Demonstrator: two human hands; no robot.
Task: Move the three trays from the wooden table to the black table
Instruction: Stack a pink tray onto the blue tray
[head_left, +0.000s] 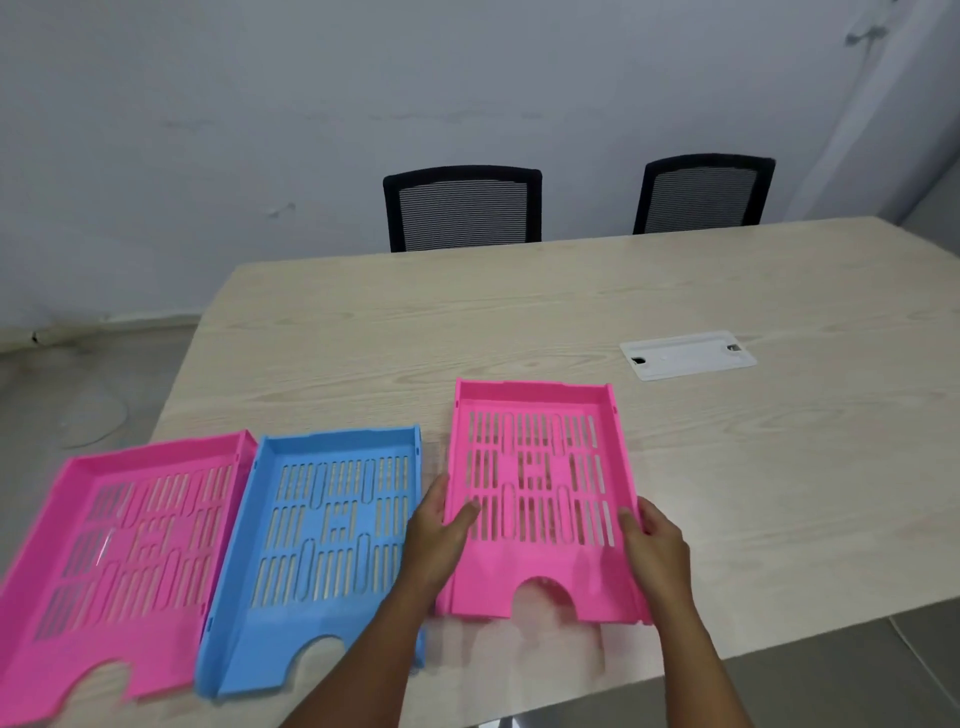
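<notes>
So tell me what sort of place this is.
Probably an office meeting room: a large wooden table with a white cable hatch set in it, two black mesh office chairs against a bare wall, and plastic paper trays laid out.

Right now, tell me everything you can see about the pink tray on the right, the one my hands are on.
The pink slotted plastic tray on the right is a shallow rectangle with low side walls, rows of narrow slots through its floor and a half-round cutout in its near edge. It sits on the pale wooden table, apart from the blue tray. The left hand grips its left wall, the right hand its right wall, thumbs inside.
</notes>
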